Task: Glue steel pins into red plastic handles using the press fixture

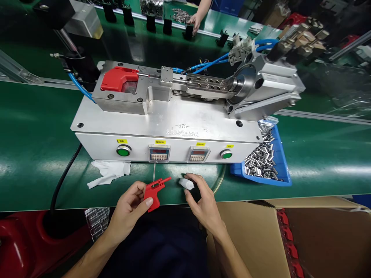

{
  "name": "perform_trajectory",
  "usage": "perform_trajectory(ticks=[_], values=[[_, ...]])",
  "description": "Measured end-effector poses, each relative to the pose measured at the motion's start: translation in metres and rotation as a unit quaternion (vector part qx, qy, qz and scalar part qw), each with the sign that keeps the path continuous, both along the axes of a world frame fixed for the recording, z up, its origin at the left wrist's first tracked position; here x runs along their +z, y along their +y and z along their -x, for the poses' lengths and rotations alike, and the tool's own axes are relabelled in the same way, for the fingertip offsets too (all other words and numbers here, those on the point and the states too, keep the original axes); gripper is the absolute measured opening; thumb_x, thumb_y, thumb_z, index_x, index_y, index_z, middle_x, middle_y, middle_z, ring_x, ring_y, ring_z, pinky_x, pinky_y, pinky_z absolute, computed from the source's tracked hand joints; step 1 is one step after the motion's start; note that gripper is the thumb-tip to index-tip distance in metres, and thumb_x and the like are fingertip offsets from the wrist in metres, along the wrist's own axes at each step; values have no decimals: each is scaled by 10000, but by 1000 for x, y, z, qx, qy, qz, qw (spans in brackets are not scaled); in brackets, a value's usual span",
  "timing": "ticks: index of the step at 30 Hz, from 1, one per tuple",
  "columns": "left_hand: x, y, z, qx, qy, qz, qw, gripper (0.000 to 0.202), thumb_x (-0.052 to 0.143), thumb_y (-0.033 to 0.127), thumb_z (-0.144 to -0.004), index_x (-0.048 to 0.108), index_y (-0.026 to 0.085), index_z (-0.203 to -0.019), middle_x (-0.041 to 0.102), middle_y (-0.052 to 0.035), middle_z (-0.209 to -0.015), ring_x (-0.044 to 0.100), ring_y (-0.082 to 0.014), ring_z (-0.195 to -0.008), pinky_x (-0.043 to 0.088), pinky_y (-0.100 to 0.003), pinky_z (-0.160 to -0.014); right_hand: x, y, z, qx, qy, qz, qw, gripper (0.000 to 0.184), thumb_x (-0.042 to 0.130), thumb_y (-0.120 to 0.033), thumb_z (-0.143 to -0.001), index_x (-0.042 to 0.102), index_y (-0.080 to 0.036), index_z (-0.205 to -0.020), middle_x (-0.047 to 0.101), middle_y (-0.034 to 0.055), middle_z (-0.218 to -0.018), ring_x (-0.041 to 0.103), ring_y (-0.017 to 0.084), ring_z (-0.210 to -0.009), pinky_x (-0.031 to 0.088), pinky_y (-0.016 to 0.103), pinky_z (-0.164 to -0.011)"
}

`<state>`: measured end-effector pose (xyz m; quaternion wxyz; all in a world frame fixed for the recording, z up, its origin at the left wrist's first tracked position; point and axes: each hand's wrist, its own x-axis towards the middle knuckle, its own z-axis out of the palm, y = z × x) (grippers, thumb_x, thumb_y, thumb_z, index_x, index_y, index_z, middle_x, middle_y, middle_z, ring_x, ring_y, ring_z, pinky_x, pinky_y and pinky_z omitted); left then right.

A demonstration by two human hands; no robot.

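Observation:
My left hand is closed on a red plastic gun-shaped part, its thumb pressed against the grip. The part's thin red nozzle points right and upward, over the front of the green table. My right hand curls its thumb and index finger around a small white bottle, just right of the nozzle's tip. The other fingers of that hand are partly hidden. Behind both hands stands a metal press fixture. A similar red part sits in its left nest, with a metal rod meeting its right end.
A blue bin of small metal tubes stands right of the fixture. White cloth lies at front left. A cardboard box with red parts is at lower right, a red stool at lower left. Another person's hand works across the table.

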<state>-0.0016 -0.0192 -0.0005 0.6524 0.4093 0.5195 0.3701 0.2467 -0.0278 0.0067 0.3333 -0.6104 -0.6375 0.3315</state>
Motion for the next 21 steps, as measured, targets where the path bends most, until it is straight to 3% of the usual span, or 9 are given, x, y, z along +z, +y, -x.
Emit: perform_trajectory(ticks=[7,14,17,21], values=[[0,3,1,6,7,-6,1000,381,800,523,-907,648,174,-888,609,-14,-792,528,-125,-671,456,-212,-605,4,1,-6,3,5,-9,1000,398,529,-153,-995,615,-265,-1367,713,83,-1280,688,237,-1209,572,431,-1084],[-4,6,0,11,5,6,1000,382,811,513,-887,642,171,-878,620,-19,-779,554,-136,-668,486,-227,-609,16,5,-32,-36,21,-15,999,322,577,-210,-1015,686,-272,-1311,743,76,-1195,717,223,-1099,613,387,-970],[-5,7,1,13,6,5,1000,376,813,507,-887,638,174,-881,625,-18,-789,557,-134,-676,491,-223,-617,25,4,-46,-70,18,-55,996,233,602,-230,-1018,744,-262,-1199,753,78,-1140,721,225,-1055,621,386,-921],[-5,10,1,2,6,-1,1000,378,803,515,-895,638,175,-880,616,-12,-780,552,-129,-676,493,-215,-620,42,8,-73,-165,-1,-172,971,135,662,-229,-998,776,-247,-1068,764,78,-1044,726,241,-1014,610,438,-949]])
